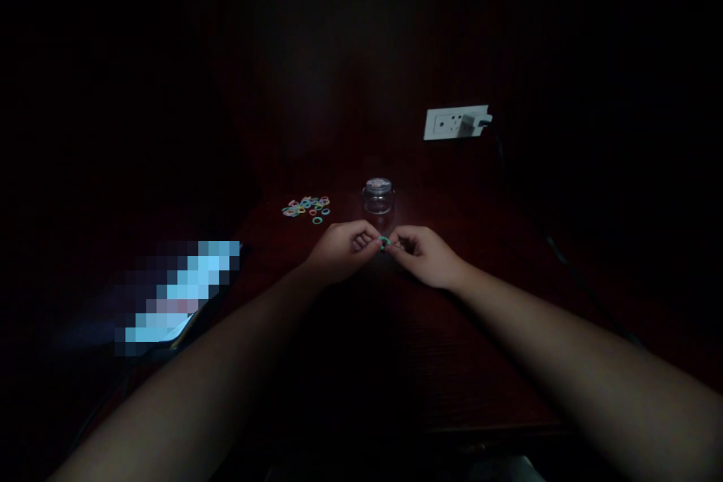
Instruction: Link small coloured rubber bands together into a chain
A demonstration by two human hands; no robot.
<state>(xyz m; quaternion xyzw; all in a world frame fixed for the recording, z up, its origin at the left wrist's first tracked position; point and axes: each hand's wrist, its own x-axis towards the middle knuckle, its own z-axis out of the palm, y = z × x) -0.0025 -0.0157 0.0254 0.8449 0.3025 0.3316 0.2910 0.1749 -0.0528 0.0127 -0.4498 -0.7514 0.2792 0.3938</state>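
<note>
A small green hair tie [385,239] is pinched between both hands, over the dark red table. My left hand [347,248] grips its left side with thumb and fingertips. On the opposite side, my right hand [425,252] holds it the same way. Just beyond the hands stands a clear jar [378,200] with a lid that has a printed top. To the left of the jar lies a loose pile of colourful hair ties [305,206], with one green hair tie [317,220] at its near edge.
A lit screen [192,294], blurred into blocks, is at the left beside my forearm. On the back wall is a white socket plate [452,123] with a plug [482,121] in it. A cable [570,263] runs along the right. The surroundings are very dark.
</note>
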